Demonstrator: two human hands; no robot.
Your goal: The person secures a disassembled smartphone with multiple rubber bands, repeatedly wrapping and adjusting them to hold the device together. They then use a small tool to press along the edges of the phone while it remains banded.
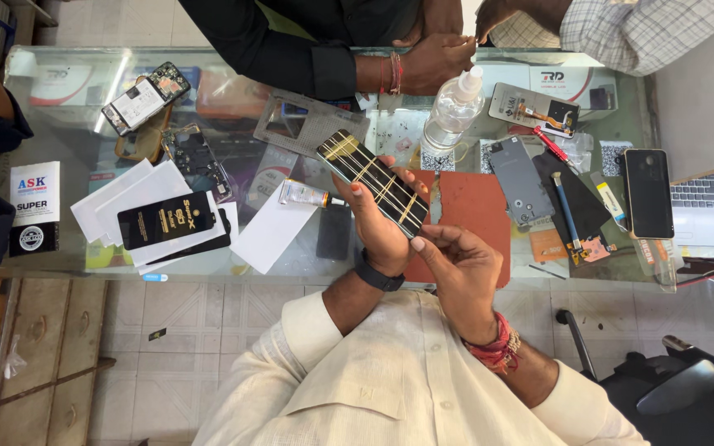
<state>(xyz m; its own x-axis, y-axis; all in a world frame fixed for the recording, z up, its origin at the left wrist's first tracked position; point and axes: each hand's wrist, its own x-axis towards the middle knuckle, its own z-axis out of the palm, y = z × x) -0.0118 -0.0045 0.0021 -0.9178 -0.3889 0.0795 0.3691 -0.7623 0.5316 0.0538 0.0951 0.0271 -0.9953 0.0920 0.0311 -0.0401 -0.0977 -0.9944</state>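
Two hands meet over the glass counter (59,132), both on one phone (373,182). Left hand (378,227) is closed around the phone, gripping it from beneath with the fingers along its lower edge; the phone tilts diagonally, upper end toward the far left, and is bound with several pale rubber bands (crossed both lengthwise and across). Right hand (456,272) sits just below and right of the phone, fingers curled, one fingertip touching the phone's near corner; not closed on anything of its own. Phone is held above the red mat (477,206), apart from the counter. Small glue tube (303,194) lies just left of the left hand. Clear spray bottle (454,107) stands beyond the phone. Another person's forearm (390,70) rests on the far edge.
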